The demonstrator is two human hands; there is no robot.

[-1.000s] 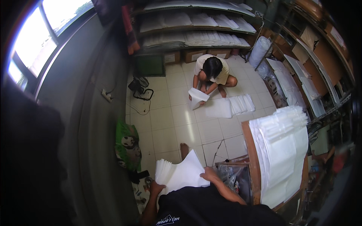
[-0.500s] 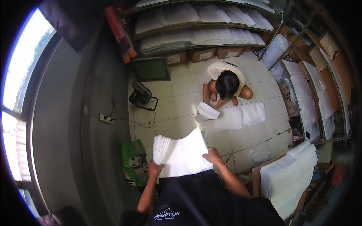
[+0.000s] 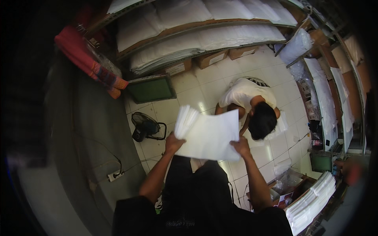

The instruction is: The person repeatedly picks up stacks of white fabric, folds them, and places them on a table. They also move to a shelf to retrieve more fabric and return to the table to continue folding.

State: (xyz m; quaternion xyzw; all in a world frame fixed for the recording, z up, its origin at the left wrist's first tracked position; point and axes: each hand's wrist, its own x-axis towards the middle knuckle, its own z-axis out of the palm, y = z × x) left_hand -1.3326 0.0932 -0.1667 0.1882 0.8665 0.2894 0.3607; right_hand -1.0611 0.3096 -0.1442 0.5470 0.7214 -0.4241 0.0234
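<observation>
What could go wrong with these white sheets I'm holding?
Layers could slip from the fanned left end of the white sheets, gripped at the sides by the left hand and right hand. They also hide some tiled floor, so stepping forward might mean bumping the crouching co-worker.

One wide fisheye view looks steeply down and forward from the wearer's head, over a black shirt [image 3: 177, 216]. The left hand [image 3: 173, 144] and right hand [image 3: 241, 147] appear mid-distance; tiled floor [image 3: 199, 87] and shelves [image 3: 169, 30] lie farther off.
</observation>
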